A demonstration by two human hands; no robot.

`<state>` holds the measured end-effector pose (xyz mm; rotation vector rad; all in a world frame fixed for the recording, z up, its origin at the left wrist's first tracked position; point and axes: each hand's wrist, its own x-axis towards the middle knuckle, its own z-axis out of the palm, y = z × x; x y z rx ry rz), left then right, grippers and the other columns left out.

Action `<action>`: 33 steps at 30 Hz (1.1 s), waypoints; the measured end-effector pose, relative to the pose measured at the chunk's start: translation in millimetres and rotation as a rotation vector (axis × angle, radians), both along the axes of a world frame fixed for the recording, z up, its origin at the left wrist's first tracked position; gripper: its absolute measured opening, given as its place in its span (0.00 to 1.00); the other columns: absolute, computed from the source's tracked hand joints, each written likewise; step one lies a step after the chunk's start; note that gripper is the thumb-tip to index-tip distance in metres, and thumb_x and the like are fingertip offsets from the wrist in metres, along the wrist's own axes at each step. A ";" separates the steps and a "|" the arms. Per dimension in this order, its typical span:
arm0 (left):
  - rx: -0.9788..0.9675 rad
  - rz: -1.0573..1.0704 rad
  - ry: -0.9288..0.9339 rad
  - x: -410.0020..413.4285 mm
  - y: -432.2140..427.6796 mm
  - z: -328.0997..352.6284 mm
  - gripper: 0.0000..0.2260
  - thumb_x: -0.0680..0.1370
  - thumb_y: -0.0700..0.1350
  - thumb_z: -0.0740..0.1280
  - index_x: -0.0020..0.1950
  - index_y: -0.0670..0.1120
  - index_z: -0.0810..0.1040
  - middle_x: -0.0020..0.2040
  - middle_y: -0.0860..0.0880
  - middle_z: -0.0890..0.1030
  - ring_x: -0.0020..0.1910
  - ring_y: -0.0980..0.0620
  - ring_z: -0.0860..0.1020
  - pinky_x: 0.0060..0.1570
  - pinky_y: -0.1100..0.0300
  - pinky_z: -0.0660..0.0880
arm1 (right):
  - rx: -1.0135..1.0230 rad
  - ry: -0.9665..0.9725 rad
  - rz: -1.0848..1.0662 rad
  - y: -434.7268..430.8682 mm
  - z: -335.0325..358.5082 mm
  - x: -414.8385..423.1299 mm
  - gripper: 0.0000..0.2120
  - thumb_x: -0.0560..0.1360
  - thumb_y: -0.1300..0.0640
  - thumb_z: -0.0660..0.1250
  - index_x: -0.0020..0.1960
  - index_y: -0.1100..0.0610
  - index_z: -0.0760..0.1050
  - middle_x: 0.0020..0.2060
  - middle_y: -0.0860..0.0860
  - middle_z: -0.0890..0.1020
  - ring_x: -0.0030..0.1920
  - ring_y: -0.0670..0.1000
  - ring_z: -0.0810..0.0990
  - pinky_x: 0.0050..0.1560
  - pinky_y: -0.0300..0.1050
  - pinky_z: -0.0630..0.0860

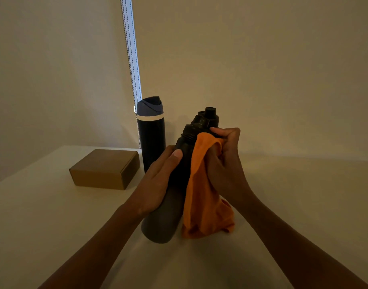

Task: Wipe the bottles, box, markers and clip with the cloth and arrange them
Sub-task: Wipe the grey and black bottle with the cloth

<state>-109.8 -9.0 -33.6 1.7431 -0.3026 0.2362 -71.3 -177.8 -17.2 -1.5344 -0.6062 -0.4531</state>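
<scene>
A dark grey bottle (162, 220) with a black cap is tilted away from me above the white table (54, 215). My left hand (158, 180) grips its middle from the left. My right hand (224, 161) holds an orange cloth (204, 205) bunched against the bottle's shoulder, just below the cap; the cloth hangs down beside the bottle. A second dark bottle (152, 138) with a blue lid stands upright behind. A brown cardboard box (105, 170) lies shut to the left. No markers or clip are in view.
The table runs up to a plain wall at the back. A blind's bead chain (133, 65) hangs by a bright window slit behind the blue-lidded bottle. The table's left edge (4, 180) lies beyond the box.
</scene>
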 end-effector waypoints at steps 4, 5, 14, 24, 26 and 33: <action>0.030 0.004 -0.037 -1.6 -3.2 1.3 0.21 0.81 0.63 0.55 0.70 0.57 0.72 0.60 0.56 0.82 0.62 0.55 0.80 0.68 0.47 0.74 | 0.010 0.002 -0.034 1.8 -2.2 -1.4 0.15 0.83 0.53 0.61 0.65 0.53 0.60 0.51 0.50 0.78 0.45 0.49 0.82 0.45 0.45 0.82; 0.036 0.004 -0.040 -1.3 -3.4 1.2 0.21 0.81 0.63 0.55 0.70 0.57 0.72 0.60 0.57 0.82 0.62 0.55 0.80 0.67 0.48 0.74 | 0.011 0.010 -0.033 1.5 -2.0 -1.6 0.14 0.83 0.53 0.61 0.65 0.53 0.60 0.51 0.50 0.78 0.45 0.48 0.82 0.44 0.44 0.82; -0.060 -0.082 0.016 0.3 -2.0 3.8 0.21 0.78 0.61 0.60 0.70 0.56 0.71 0.60 0.53 0.81 0.60 0.51 0.81 0.63 0.49 0.77 | 0.021 0.042 -0.019 0.0 2.0 -1.7 0.19 0.80 0.52 0.66 0.65 0.52 0.60 0.50 0.53 0.79 0.43 0.49 0.83 0.43 0.44 0.81; -0.118 -0.067 0.131 -2.3 -0.1 2.4 0.11 0.76 0.64 0.61 0.52 0.66 0.81 0.52 0.54 0.85 0.55 0.52 0.82 0.59 0.52 0.76 | -0.051 0.047 0.014 -2.1 6.1 -2.7 0.21 0.80 0.57 0.67 0.66 0.53 0.60 0.52 0.50 0.77 0.42 0.42 0.81 0.40 0.37 0.79; -0.103 -0.045 0.095 -2.1 -1.9 0.2 0.14 0.76 0.62 0.59 0.55 0.64 0.82 0.53 0.53 0.85 0.55 0.52 0.83 0.62 0.50 0.76 | -0.036 0.011 -0.007 -0.6 7.6 -3.8 0.18 0.80 0.56 0.66 0.65 0.53 0.60 0.48 0.51 0.78 0.38 0.43 0.81 0.38 0.39 0.79; -0.037 -0.041 -0.056 -4.8 -13.3 -4.6 0.15 0.79 0.61 0.59 0.64 0.63 0.73 0.55 0.59 0.83 0.57 0.57 0.82 0.54 0.61 0.77 | -0.038 -0.029 -0.001 -2.1 2.2 -4.7 0.15 0.83 0.50 0.58 0.65 0.54 0.58 0.48 0.52 0.78 0.44 0.53 0.82 0.46 0.50 0.83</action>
